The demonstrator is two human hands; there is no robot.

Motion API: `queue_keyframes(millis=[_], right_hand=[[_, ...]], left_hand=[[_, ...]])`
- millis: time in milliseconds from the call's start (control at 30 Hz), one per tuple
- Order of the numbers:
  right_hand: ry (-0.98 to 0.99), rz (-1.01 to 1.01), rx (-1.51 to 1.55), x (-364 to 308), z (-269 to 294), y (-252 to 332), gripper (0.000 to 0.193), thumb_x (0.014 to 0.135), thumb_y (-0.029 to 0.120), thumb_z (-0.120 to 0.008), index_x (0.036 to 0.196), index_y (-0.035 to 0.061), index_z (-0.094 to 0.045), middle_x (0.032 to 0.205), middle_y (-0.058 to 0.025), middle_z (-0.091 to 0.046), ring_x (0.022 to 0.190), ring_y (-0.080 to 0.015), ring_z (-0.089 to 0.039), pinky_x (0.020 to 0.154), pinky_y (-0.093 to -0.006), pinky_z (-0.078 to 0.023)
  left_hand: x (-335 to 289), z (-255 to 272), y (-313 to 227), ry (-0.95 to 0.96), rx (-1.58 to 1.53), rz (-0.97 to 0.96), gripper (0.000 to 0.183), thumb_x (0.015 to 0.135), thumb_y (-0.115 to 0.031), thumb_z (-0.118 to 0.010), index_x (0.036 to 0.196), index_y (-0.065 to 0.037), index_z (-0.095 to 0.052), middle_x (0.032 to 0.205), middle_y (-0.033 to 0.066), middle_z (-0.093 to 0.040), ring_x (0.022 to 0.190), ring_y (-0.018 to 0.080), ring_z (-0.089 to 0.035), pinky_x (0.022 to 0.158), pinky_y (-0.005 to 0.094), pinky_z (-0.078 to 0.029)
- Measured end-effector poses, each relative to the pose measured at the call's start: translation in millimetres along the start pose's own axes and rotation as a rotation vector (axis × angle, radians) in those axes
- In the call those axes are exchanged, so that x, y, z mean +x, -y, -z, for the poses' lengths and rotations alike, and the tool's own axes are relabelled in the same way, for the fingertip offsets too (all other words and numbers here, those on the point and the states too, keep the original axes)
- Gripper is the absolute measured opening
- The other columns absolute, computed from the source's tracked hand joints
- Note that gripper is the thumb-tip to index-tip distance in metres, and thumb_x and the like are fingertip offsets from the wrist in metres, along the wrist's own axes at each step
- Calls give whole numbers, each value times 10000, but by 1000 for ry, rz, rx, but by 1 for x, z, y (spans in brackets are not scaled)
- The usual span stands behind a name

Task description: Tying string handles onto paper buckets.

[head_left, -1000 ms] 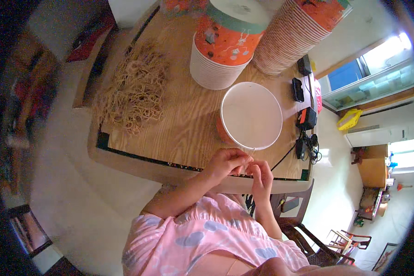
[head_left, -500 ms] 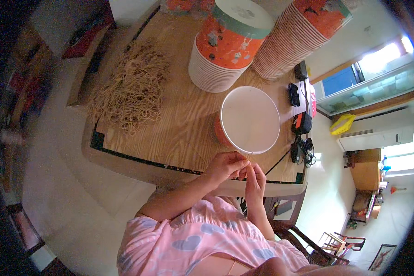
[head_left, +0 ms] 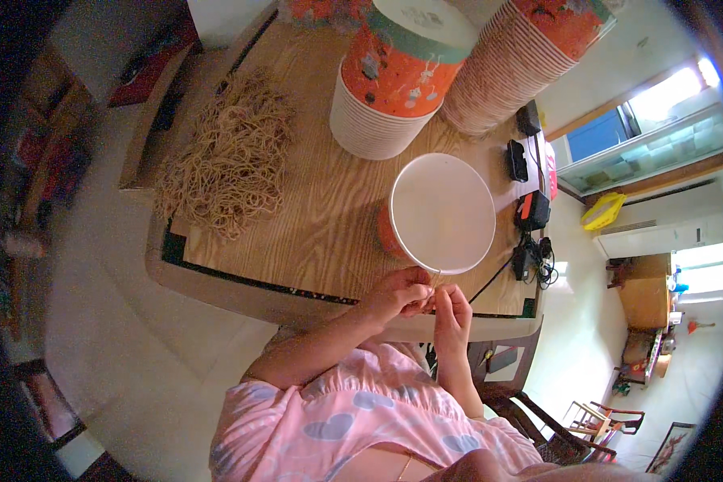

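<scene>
My left hand [head_left: 400, 292] and my right hand [head_left: 454, 309] meet at the near edge of a wooden table [head_left: 321, 217], fingertips pinched together on a thin tan rubber band [head_left: 435, 283]. Just beyond them stands an orange paper bucket [head_left: 442, 213] whose white inside faces me. A large heap of tan rubber bands [head_left: 229, 165] lies on the table's left part.
Two tall stacks of orange and white paper buckets [head_left: 394, 76] [head_left: 522, 56] stand at the table's far side. Black chargers and cables [head_left: 530, 213] lie along the right edge. A dark chair [head_left: 538, 410] stands lower right. Pale floor lies to the left.
The view has shifted slightly. My hands stay together at the table's edge, fingers working the band; the bucket has not moved.
</scene>
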State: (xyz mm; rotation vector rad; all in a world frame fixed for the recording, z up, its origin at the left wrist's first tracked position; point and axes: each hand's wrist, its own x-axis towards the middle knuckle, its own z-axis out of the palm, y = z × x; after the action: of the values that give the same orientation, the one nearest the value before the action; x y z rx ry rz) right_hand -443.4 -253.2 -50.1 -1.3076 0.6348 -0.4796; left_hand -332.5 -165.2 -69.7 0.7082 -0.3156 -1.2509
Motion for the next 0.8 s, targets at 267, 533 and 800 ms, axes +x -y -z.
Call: queue_keyframes(millis=[267, 533, 800], right_hand=[[25, 84, -69, -3, -4, 14, 63, 812, 10, -579, 774, 7, -529, 766, -23, -549, 710, -86, -510, 659, -211, -415], [-72, 99, -155, 2, -4, 9, 52, 808, 5, -582, 782, 12, -538, 758, -8, -536, 689, -74, -491, 643, -195, -401], [-158, 234, -344, -4, -16, 14, 108, 702, -16, -674, 737, 7, -573, 715, -46, -583, 698, -132, -530, 653, -241, -411]], left_hand=[[-6, -7, -1, -17, 30, -96, 89, 778, -78, -551, 757, -83, -465, 635, -21, -444, 515, 47, -400, 447, 204, -329], [-19, -8, -6, -249, 1006, -583, 157, 733, -54, -630, 800, -65, -488, 748, 44, -522, 670, 172, -551, 550, 296, -448], [-29, 4, -12, -220, 1451, -838, 162, 742, -139, -616, 897, -97, -593, 825, 64, -548, 733, 227, -570, 578, 347, -470]])
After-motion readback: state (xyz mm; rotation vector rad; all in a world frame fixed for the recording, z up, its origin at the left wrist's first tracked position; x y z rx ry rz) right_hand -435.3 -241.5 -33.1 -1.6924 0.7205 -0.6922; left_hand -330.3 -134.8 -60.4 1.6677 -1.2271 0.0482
